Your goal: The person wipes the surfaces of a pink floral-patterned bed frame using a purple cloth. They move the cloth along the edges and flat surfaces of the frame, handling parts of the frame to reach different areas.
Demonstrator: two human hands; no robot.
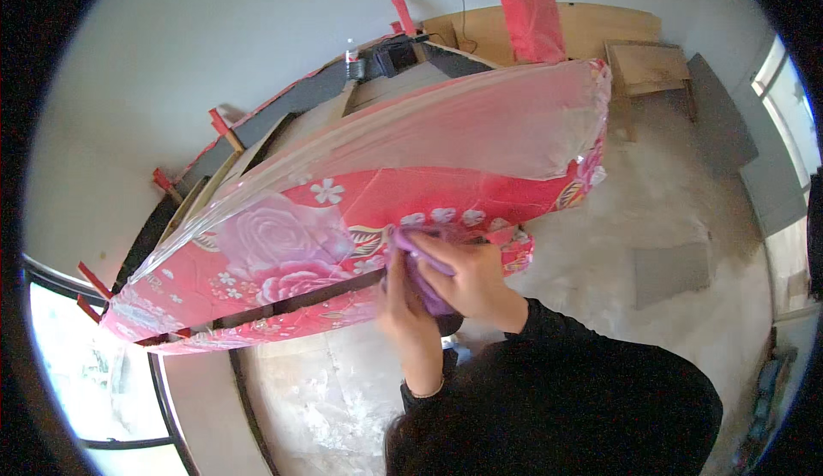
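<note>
Both hands meet at a bunched purple cloth (pixel 432 289) in front of a long frame wrapped in red-and-pink flowered fabric (pixel 411 187). My right hand (pixel 472 280) grips the cloth from the right, fingers bent over it. At the cloth's left side, my left hand (pixel 406 328) pinches it, slightly blurred. Clear plastic film (pixel 501 122) lies over the upper part of the fabric. A dark gap (pixel 302 299) runs between the upper and lower fabric-covered parts, to the left of the hands.
A plastic bottle (pixel 352 61) stands on the frame's far part, beside dark items (pixel 393 58). Red-wrapped posts, one of them tall (pixel 527 13), rise from the frame. A wooden table (pixel 648 68) and grey panels (pixel 723 116) are at the right. A window (pixel 96 373) is at the lower left.
</note>
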